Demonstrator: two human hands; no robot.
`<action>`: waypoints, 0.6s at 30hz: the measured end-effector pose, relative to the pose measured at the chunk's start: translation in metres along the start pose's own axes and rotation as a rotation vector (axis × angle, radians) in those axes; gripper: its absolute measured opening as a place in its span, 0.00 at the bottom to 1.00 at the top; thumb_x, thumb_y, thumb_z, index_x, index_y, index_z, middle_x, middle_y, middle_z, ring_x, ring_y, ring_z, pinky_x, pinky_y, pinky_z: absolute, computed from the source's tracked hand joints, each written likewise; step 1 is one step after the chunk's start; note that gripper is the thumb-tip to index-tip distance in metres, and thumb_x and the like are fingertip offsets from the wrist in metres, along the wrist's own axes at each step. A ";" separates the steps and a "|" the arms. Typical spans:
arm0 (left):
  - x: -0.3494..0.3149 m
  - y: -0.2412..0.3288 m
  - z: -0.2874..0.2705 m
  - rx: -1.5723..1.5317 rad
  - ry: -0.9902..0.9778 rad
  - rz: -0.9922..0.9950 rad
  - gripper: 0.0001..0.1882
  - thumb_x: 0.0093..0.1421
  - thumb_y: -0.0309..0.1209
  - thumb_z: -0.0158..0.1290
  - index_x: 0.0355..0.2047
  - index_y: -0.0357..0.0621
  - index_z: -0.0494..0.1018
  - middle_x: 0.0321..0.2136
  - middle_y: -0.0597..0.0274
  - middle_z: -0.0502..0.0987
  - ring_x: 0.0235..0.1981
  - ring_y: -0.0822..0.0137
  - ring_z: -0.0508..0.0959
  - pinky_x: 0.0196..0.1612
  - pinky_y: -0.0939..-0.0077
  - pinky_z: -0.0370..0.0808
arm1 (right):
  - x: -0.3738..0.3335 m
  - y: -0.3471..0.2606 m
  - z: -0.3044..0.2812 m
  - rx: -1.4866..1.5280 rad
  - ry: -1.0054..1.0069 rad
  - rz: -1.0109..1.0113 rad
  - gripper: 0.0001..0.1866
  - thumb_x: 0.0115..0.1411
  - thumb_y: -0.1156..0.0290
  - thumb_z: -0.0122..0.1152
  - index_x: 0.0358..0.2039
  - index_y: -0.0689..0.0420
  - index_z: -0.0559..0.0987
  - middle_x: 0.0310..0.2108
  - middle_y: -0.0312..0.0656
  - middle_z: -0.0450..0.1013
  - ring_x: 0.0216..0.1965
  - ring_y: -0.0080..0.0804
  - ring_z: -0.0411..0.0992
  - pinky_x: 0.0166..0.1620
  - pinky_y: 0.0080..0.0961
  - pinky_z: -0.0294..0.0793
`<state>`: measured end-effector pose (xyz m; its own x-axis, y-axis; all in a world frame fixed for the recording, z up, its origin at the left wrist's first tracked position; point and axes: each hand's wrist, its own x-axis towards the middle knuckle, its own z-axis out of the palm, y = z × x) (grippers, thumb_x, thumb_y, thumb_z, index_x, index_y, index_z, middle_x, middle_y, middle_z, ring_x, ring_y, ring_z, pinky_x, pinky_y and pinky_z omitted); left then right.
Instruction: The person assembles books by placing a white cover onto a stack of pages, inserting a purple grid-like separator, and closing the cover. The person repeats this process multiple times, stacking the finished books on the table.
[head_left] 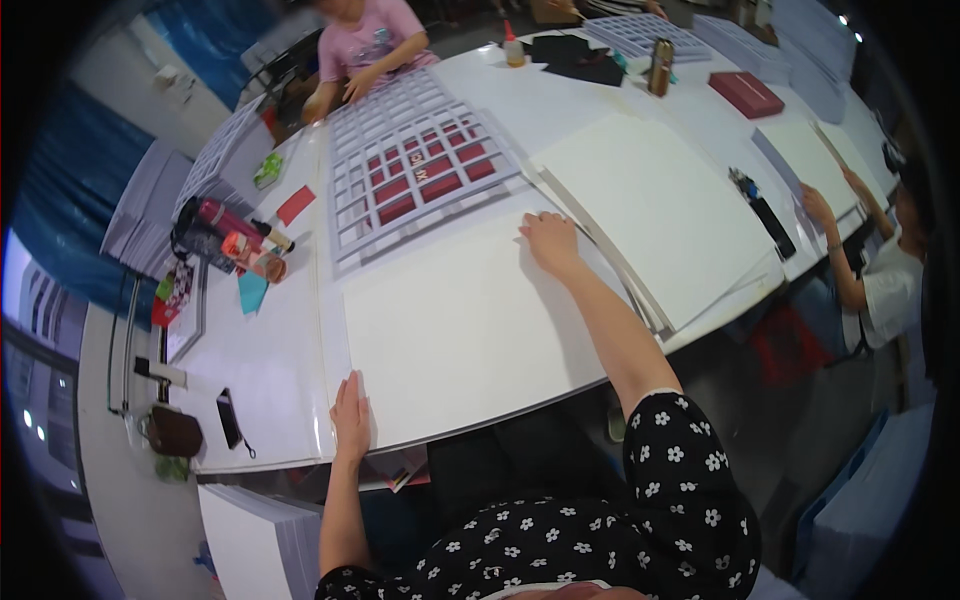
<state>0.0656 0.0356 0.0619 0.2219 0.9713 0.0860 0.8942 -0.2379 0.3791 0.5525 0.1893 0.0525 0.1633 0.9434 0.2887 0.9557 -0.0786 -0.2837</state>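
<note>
A large white board (460, 340) lies flat on the table in front of me. My left hand (350, 415) rests at its near left edge, with the fingers stretched out along that side. Towards the far right corner, my right hand (552, 243) lies on the board, palm down, its fingers extended and slightly bent. Just beyond the board is a white grid frame (345, 235) with dark red panels (395, 205) showing through several of its openings. Another white grid frame (375, 105) lies farther off.
At right lies a stack of white boards (650, 210). Bottles (225, 215) and a black phone (229, 418) are on the left, near a brown cup (175, 430). A person in pink (370, 45) works at the far side; another person (885, 290) handles sheets at right.
</note>
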 end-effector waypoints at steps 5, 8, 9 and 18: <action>-0.006 -0.006 0.003 -0.055 0.019 -0.047 0.27 0.69 0.32 0.41 0.68 0.47 0.59 0.66 0.58 0.63 0.69 0.53 0.58 0.65 0.54 0.51 | 0.002 -0.009 -0.004 -0.100 0.009 -0.081 0.25 0.65 0.48 0.54 0.49 0.56 0.76 0.53 0.52 0.72 0.58 0.51 0.67 0.57 0.53 0.63; -0.004 -0.007 0.008 -0.084 0.066 -0.033 0.27 0.69 0.33 0.42 0.68 0.51 0.60 0.66 0.59 0.64 0.68 0.55 0.58 0.65 0.54 0.52 | 0.000 -0.028 -0.005 -0.145 -0.039 -0.135 0.33 0.63 0.44 0.55 0.55 0.62 0.73 0.66 0.58 0.58 0.68 0.58 0.53 0.65 0.57 0.53; -0.006 -0.008 0.008 -0.090 0.082 -0.022 0.27 0.68 0.33 0.42 0.68 0.52 0.60 0.66 0.60 0.65 0.68 0.55 0.58 0.65 0.55 0.52 | -0.003 -0.042 -0.003 -0.139 -0.066 -0.160 0.35 0.63 0.43 0.55 0.57 0.63 0.72 0.68 0.59 0.55 0.70 0.58 0.49 0.67 0.58 0.50; -0.009 0.004 -0.002 -0.131 0.139 -0.075 0.26 0.68 0.36 0.43 0.66 0.54 0.63 0.64 0.62 0.67 0.67 0.58 0.60 0.64 0.59 0.53 | -0.006 -0.211 0.048 0.006 -0.151 -0.485 0.34 0.63 0.43 0.54 0.63 0.52 0.70 0.69 0.61 0.53 0.72 0.63 0.43 0.69 0.62 0.42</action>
<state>0.0670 0.0262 0.0646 0.0922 0.9800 0.1762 0.8462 -0.1704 0.5050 0.3386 0.2155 0.0668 -0.3363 0.9071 0.2532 0.9113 0.3813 -0.1554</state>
